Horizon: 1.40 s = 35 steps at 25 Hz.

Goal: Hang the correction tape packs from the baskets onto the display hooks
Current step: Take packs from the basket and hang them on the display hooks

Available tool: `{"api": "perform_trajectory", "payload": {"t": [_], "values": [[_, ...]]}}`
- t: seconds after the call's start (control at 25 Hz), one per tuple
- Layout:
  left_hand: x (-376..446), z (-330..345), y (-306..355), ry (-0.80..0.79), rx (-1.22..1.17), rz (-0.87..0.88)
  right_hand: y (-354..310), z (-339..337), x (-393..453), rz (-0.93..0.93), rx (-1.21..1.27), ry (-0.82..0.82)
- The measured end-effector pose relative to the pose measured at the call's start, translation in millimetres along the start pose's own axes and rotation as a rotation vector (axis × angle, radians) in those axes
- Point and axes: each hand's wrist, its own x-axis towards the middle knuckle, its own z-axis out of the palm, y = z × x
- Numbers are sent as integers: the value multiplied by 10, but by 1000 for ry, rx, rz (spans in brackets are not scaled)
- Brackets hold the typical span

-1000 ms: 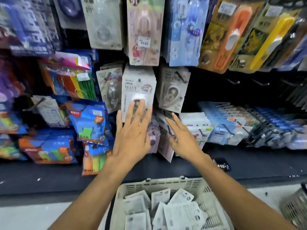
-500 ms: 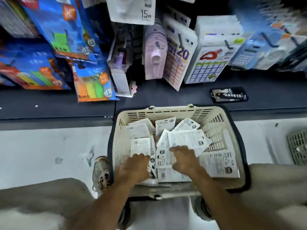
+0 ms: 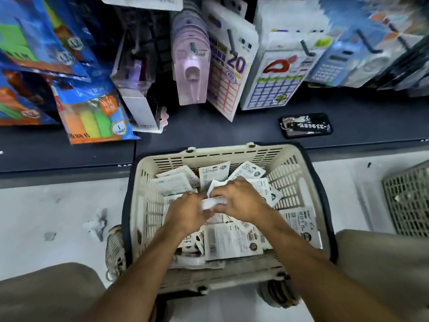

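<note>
Cream basket (image 3: 144, 205): both forearms reach in, knuckles up. Left hand (image 3: 185, 212) and right hand (image 3: 241, 202) together grasp one white correction tape pack (image 3: 212, 203).

This is a stationery shop aisle. At twelve o'clock, rows of carded retail goods hang from display hooks (image 3: 304, 46): lilac blister packs (image 3: 191, 66), label sheets printed "20" (image 3: 228, 73), calculators (image 3: 334, 63). At ten o'clock hang blue packs of coloured sticky notes (image 3: 92, 108). A dark shelf (image 3: 209, 129) runs below them. A cream plastic shopping basket (image 3: 290, 177) of white packaged stock (image 3: 229, 242) sits on the pale floor (image 3: 58, 217), a grey basket (image 3: 408, 201) at three o'clock.
</note>
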Motion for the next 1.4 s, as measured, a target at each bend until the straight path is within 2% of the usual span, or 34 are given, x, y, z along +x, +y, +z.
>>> {"api": "perform_trajectory", "payload": {"t": [0.08, 0.12, 0.16, 0.24, 0.28, 0.32, 0.44, 0.52, 0.64, 0.72, 0.76, 0.84, 0.92, 0.96, 1.0, 1.08, 1.2, 1.24, 1.32, 1.36, 1.4], "values": [[-24, -21, -22, -7, -232, -119, 164, 1, -33, 183, 242, 288], [-52, -22, -52, 11, -379, -202, 325, 7, -80, 301, 203, 314], [-91, -27, -92, 32, -538, -296, 497, 29, -155, 389, -1, 178], [-160, -25, -175, 47, -781, -439, 764, 134, -313, 455, -405, -223], [-190, -17, -206, 24, -829, -463, 838, 187, -342, 427, -492, -301], [-211, -17, -216, -1, -852, -471, 885, 206, -338, 399, -492, -309], [-221, -20, -218, 24, -898, -483, 958, 120, -266, 315, -245, -217], [-208, -38, -213, 39, -903, -467, 973, -6, -254, 328, -44, -62], [-201, -96, -247, -99, -877, -439, 797, -268, -187, 348, 158, 211], [-194, -159, -235, -131, -807, -415, 627, -523, -118, 280, 210, 311], [-177, -194, -214, -49, -761, -392, 548, -675, -90, 254, 259, 345], [-138, -318, -140, 265, -732, -365, 414, -985, -71, 187, 412, 334], [-92, -464, -77, 522, -824, -303, 231, -1203, -25, 98, 515, 157], [-79, -543, -42, 560, -871, -244, 106, -1240, 14, 57, 490, 48], [-60, -604, -10, 526, -894, -176, -29, -1227, 65, 18, 447, -40], [-39, -697, 97, 340, -914, -77, -282, -1074, 152, -69, 411, -112], [0, -741, 236, 129, -995, -159, -482, -787, 207, -134, 499, -54], [14, -766, 240, 89, -1117, -241, -488, -745, 211, -114, 557, -13], [-3, -817, 264, -111, -1461, -365, -436, -736, 221, -58, 668, 67], [-32, -811, 244, -236, -1586, -399, -394, -741, 230, -23, 700, 91], [-49, -773, 207, -286, -1680, -388, -350, -741, 232, 25, 718, 109]]}}
